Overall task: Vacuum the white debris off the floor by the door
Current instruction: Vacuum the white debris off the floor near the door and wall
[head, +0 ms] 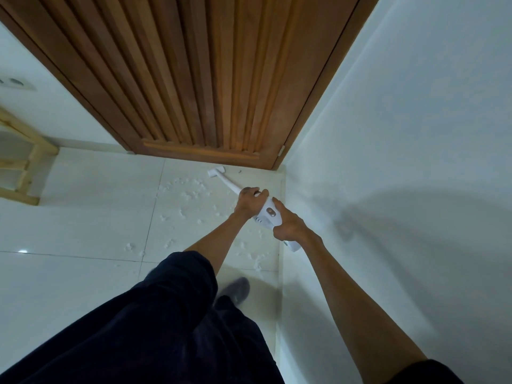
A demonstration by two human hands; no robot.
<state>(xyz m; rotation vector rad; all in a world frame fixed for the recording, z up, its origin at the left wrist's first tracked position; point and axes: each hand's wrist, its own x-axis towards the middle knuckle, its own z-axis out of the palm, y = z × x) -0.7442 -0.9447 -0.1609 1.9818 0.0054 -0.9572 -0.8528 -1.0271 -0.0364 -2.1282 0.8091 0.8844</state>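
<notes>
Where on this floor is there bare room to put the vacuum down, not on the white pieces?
Bare tile lies left, between the wooden frame and the white debris, and on the near-left floor beside the person's leg. Crowded: from the door back along the right wall.

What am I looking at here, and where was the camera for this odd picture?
No machine here: a person wears one wide-angle camera on the head, looking down, so you see their own arms and a dark trouser leg. The left hand grips the tube of a white handheld vacuum; the right hand grips its body, fingers curled round it. The nozzle is down near the foot of the wooden door. White debris lies scattered on the tiled floor, mostly left of the tube.
</notes>
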